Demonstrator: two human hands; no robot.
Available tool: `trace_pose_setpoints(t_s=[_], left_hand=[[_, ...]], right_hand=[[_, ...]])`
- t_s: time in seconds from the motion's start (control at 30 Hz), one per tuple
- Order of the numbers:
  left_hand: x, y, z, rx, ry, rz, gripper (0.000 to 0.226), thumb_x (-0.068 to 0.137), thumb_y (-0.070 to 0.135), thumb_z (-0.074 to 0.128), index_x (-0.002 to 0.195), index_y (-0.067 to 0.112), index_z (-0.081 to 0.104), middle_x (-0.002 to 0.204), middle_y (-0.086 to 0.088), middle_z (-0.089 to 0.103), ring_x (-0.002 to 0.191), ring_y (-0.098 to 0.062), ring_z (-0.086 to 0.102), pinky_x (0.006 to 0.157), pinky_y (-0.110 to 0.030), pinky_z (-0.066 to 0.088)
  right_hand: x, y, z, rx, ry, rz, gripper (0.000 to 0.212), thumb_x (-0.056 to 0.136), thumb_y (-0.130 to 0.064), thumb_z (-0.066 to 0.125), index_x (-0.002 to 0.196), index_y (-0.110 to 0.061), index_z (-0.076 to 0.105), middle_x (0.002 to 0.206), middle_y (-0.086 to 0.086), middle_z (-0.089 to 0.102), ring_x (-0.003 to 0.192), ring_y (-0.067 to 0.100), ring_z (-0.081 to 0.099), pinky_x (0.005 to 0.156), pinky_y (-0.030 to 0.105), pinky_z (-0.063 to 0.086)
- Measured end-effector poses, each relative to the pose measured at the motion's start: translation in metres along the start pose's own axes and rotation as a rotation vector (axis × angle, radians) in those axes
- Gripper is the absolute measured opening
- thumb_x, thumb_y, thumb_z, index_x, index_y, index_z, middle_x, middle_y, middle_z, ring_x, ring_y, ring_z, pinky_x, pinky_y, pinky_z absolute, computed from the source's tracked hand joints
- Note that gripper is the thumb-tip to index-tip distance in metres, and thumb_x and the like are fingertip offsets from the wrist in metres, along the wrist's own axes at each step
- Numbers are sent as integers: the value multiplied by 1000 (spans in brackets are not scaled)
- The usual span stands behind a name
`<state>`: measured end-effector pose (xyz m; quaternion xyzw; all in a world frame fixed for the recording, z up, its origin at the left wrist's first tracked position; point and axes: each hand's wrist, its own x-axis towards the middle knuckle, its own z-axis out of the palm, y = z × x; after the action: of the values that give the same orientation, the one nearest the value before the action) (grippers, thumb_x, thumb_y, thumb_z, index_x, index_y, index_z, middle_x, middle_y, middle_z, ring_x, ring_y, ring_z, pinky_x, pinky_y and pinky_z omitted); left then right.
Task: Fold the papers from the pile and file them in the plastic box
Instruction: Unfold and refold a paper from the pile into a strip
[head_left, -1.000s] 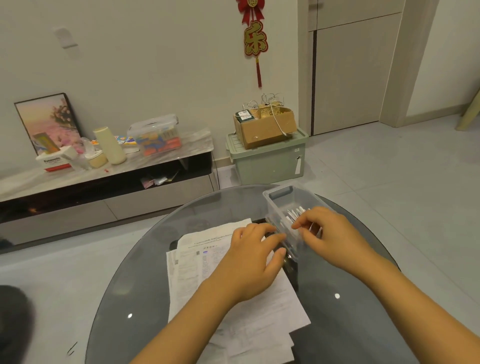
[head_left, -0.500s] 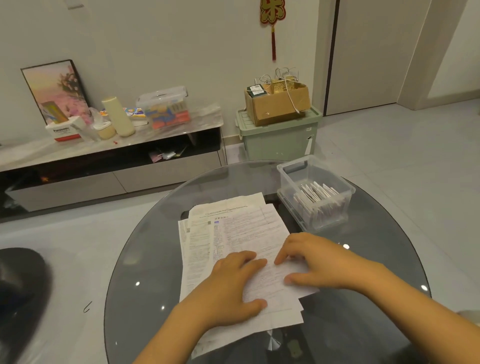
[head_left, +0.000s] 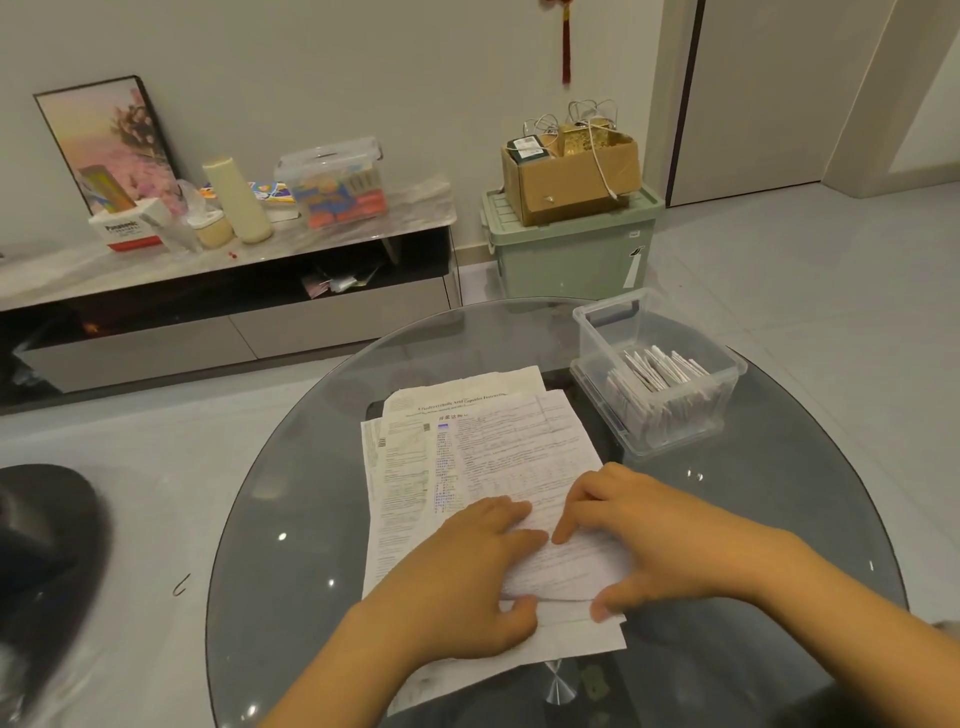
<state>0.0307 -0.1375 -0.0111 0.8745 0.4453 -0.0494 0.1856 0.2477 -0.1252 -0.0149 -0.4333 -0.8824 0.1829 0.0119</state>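
Observation:
A pile of printed papers (head_left: 467, 457) lies in the middle of a round glass table (head_left: 291, 519). The top sheet (head_left: 561, 571) has its near edge lifted and curled up. My left hand (head_left: 467, 571) pinches that edge on the left between thumb and fingers. On the right, my right hand (head_left: 654, 535) grips the same edge, thumb under it. A clear plastic box (head_left: 660, 374) stands on the table at the back right of the pile, with several folded papers (head_left: 654, 374) standing in it.
Beyond the table, a low TV bench (head_left: 223, 291) carries a framed picture, a tissue box and a plastic container. A green storage bin (head_left: 571, 244) with a cardboard box on top stands by the wall. A dark chair (head_left: 41, 545) is at the left.
Both hands left the plastic box and came back to the pile. They have taken hold of the near edge of the top sheet and lifted it. The view tilted down.

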Motion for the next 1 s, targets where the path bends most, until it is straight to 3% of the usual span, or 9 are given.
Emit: trace_pose_setpoints(t_s=[0.2, 0.33, 0.43, 0.53, 0.6, 0.63, 0.77, 0.9, 1.0], left_hand=[[-3, -5, -4, -87, 21, 11, 49, 88, 34, 50, 137, 37, 42, 152, 21, 21, 140, 0, 18, 111, -15, 16], [-2, -15, -10, -228, 34, -10, 35, 89, 35, 56, 124, 36, 57, 141, 25, 37, 129, 6, 34, 107, -14, 28], [-2, -19, -16, -395, 82, -85, 22, 87, 34, 61, 109, 32, 66, 121, 26, 57, 109, 7, 53, 95, -18, 43], [-3, -21, -23, -580, 129, -130, 7, 86, 33, 65, 86, 32, 72, 86, 20, 68, 79, 2, 61, 74, -19, 51], [-3, -22, -26, -668, 152, -143, 25, 86, 30, 66, 62, 36, 65, 62, 17, 59, 59, 0, 53, 59, -16, 42], [-4, -22, -26, -715, 155, -159, 30, 87, 28, 65, 58, 35, 62, 59, 17, 57, 57, 1, 50, 59, -16, 40], [-3, -27, -28, -934, 214, -222, 19, 90, 25, 62, 86, 8, 69, 89, 0, 73, 83, -20, 68, 79, -32, 54], [1, -24, -26, -1170, 288, -299, 17, 93, 22, 56, 93, 12, 69, 95, 0, 74, 86, -17, 71, 68, -23, 53], [8, -25, -21, -1171, 381, -405, 16, 91, 27, 59, 95, 13, 64, 86, 0, 73, 75, -12, 70, 65, -23, 51]], right_hand=[[1, 1, -6, 24, 45, -5, 25, 82, -39, 54, 103, -31, 64, 114, -16, 54, 105, 4, 45, 89, 24, 43], [6, 4, -7, 94, 75, 40, 26, 82, -38, 49, 96, -23, 67, 94, -4, 66, 85, 12, 59, 75, 35, 51], [6, 1, -11, 233, 107, 58, 17, 83, -35, 54, 90, -26, 67, 79, -7, 66, 71, 10, 58, 62, 26, 48], [6, 0, -16, 394, 177, 94, 11, 80, -36, 59, 82, -28, 66, 80, -13, 67, 75, 5, 60, 63, 19, 47], [7, 0, -18, 510, 247, 119, 9, 80, -35, 64, 81, -27, 67, 83, -15, 68, 79, 4, 63, 69, 23, 51], [7, 0, -18, 565, 281, 140, 6, 81, -32, 68, 81, -26, 68, 83, -15, 68, 79, 3, 63, 71, 24, 52], [9, 0, -22, 816, 372, 254, 12, 79, -24, 72, 90, -24, 66, 87, -14, 72, 82, 3, 67, 78, 27, 55], [11, 3, -21, 1079, 284, 341, 32, 81, -21, 70, 110, -22, 55, 93, -4, 74, 88, 11, 70, 85, 35, 54], [13, 4, -15, 901, 235, 422, 39, 80, -19, 72, 110, -27, 48, 98, -10, 71, 87, 5, 68, 82, 28, 55]])
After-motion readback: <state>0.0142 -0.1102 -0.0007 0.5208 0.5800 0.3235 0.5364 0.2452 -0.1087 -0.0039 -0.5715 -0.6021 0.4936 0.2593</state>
